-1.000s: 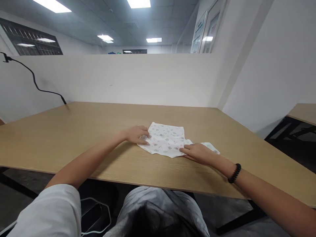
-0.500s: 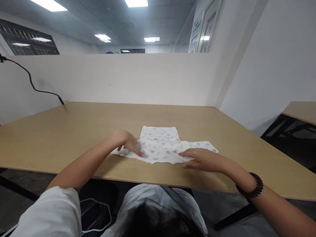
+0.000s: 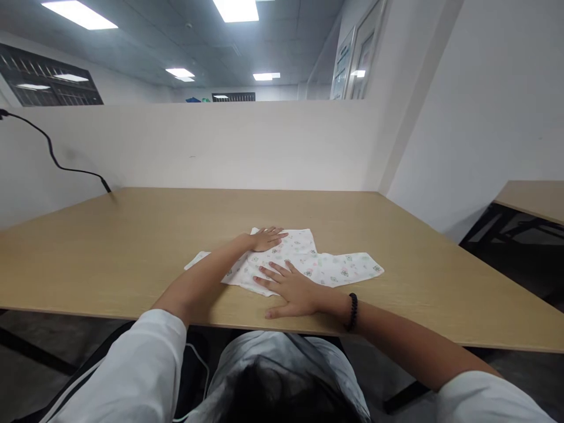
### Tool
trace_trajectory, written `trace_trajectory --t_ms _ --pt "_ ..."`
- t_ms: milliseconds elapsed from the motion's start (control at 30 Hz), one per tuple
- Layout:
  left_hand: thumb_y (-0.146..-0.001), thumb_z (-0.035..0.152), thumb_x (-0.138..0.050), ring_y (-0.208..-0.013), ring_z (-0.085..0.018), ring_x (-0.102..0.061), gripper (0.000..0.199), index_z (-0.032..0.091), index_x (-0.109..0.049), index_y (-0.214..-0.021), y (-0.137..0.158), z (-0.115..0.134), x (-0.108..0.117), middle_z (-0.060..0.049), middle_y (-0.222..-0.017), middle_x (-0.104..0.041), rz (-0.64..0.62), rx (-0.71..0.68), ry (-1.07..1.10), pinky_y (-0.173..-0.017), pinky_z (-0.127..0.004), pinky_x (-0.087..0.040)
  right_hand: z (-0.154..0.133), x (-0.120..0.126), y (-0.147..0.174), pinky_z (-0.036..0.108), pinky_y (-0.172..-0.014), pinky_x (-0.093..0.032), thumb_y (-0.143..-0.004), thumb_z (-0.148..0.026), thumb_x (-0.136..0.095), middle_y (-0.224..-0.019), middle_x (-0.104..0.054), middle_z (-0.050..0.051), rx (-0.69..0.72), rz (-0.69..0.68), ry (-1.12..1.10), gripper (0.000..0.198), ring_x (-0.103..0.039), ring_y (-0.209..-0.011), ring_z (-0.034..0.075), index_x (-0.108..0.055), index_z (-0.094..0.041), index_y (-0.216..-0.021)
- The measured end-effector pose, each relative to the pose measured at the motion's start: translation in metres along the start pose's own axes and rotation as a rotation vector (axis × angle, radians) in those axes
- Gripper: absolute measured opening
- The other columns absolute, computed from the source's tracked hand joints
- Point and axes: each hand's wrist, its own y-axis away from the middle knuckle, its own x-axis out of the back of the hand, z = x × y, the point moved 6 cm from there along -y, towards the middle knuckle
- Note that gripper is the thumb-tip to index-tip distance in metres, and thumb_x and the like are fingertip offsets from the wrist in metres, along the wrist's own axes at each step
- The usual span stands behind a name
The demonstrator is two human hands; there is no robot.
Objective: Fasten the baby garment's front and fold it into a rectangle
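A white baby shirt (image 3: 337, 267) with a small coloured print lies spread on the table, its long sleeves reaching out left and right and its body pointing away from me. My left hand (image 3: 267, 238) rests flat on the far part of the cloth, fingers spread to the right. Lower down, my right hand (image 3: 293, 289) lies with fingers spread over the near middle of the shirt, its thumb over the bare wood by the near edge. Neither hand grips anything. My left forearm covers part of the left sleeve.
The wooden table (image 3: 176, 217) ends at a white partition (image 3: 247, 147) at the back. A black flexible cable or stand (image 3: 53, 154) rises at the far left corner. Another table (image 3: 533, 197) stands at the right, beyond the wall.
My left hand has moved away from me and right, onto the far part of the shirt, and flattened. My right hand has slid left from the right sleeve to the middle, fingers spread.
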Motion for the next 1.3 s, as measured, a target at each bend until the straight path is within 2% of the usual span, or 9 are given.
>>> trace_trajectory --t_ms 267,433,533,667,767,833,1000,1167,1300 --pt "-0.099 0.057 -0.011 -0.149 -0.03 0.002 0.064 0.029 -0.011 -0.156 0.006 0.004 0.009 -0.004 -0.163 -0.005 0.031 0.083 -0.033 -0.115 -0.056 -0.004 0.014 0.016 -0.003 0.061 -0.115 -0.003 -0.091 -0.074 -0.03 -0.16 -0.017 0.007 -0.004 0.028 -0.149 0.076 -0.012 -0.147 0.032 -0.02 -0.033 -0.155" --pt "-0.096 0.063 -0.007 -0.148 -0.03 0.007 0.073 0.022 -0.006 -0.157 0.029 0.003 0.006 -0.01 -0.162 0.0 0.068 0.173 -0.044 -0.114 -0.059 -0.001 0.107 0.046 0.001 0.056 -0.117 -0.007 -0.093 -0.071 -0.009 -0.161 -0.013 0.011 -0.503 0.321 -0.131 0.081 -0.006 -0.148 0.031 -0.019 -0.021 -0.156" --pt "-0.094 0.067 -0.007 -0.148 -0.031 0.004 0.08 0.018 -0.007 -0.156 0.045 -0.001 -0.001 -0.014 -0.162 -0.002 0.059 0.248 -0.028 -0.115 -0.057 -0.005 0.146 0.037 0.004 0.058 -0.116 -0.007 -0.092 -0.072 -0.009 -0.161 -0.007 0.013 -0.641 0.233 -0.081 0.084 -0.003 -0.148 0.033 -0.016 -0.018 -0.156" --pt "-0.094 0.068 -0.011 -0.148 -0.034 0.002 0.081 0.015 -0.01 -0.156 0.054 0.005 -0.001 -0.016 -0.161 -0.007 0.064 0.288 -0.026 -0.114 -0.058 -0.005 0.166 0.025 0.003 0.063 -0.114 -0.005 -0.094 -0.069 -0.006 -0.161 -0.011 0.01 -0.652 0.095 -0.075 0.078 -0.004 -0.148 0.033 -0.019 -0.024 -0.156" --pt "-0.096 0.065 -0.014 -0.148 -0.033 0.002 0.076 0.017 -0.013 -0.156 0.05 0.038 0.007 -0.014 -0.161 -0.009 0.13 0.181 -0.06 -0.114 -0.059 0.001 0.174 0.036 0.0 0.062 -0.115 -0.006 -0.094 -0.068 -0.003 -0.161 -0.016 0.008 -0.633 0.121 -0.143 0.078 -0.008 -0.148 0.033 -0.022 -0.023 -0.156" --pt "-0.097 0.062 -0.014 -0.149 -0.03 -0.001 0.072 0.02 -0.017 -0.156 0.046 0.077 0.009 -0.011 -0.161 -0.013 0.164 -0.013 -0.091 -0.115 -0.056 0.005 0.178 0.047 -0.002 0.056 -0.118 -0.005 -0.094 -0.066 -0.003 -0.161 -0.015 0.006 -0.577 0.159 -0.165 0.077 -0.008 -0.148 0.03 -0.022 -0.023 -0.156" --pt "-0.098 0.061 -0.015 -0.149 -0.029 -0.004 0.074 0.015 -0.015 -0.156 0.049 0.156 -0.016 -0.014 -0.161 -0.015 0.078 -0.355 -0.093 -0.116 -0.055 0.003 0.189 0.045 -0.01 0.054 -0.118 -0.002 -0.098 -0.059 -0.013 -0.161 -0.015 0.007 -0.501 0.067 -0.1 0.07 -0.006 -0.149 0.027 -0.022 -0.02 -0.155" --pt "-0.099 0.058 -0.011 -0.149 -0.029 -0.003 0.071 0.016 -0.015 -0.156 0.051 0.17 -0.032 -0.012 -0.162 -0.01 -0.003 -0.36 -0.059 -0.117 -0.055 -0.004 0.196 0.038 -0.019 0.056 -0.117 -0.002 -0.099 -0.054 -0.014 -0.161 -0.014 0.007 -0.521 0.062 -0.038 0.065 -0.004 -0.149 0.027 -0.022 -0.023 -0.155" --pt "-0.099 0.058 -0.011 -0.149 -0.025 -0.002 0.071 0.016 -0.014 -0.156 0.055 0.157 -0.015 -0.01 -0.162 -0.01 0.062 -0.29 -0.053 -0.118 -0.051 0.003 0.196 0.051 -0.005 0.059 -0.115 -0.002 -0.097 -0.058 -0.02 -0.16 -0.018 0.008 -0.554 0.181 -0.072 0.068 -0.005 -0.149 0.029 -0.016 -0.025 -0.156"
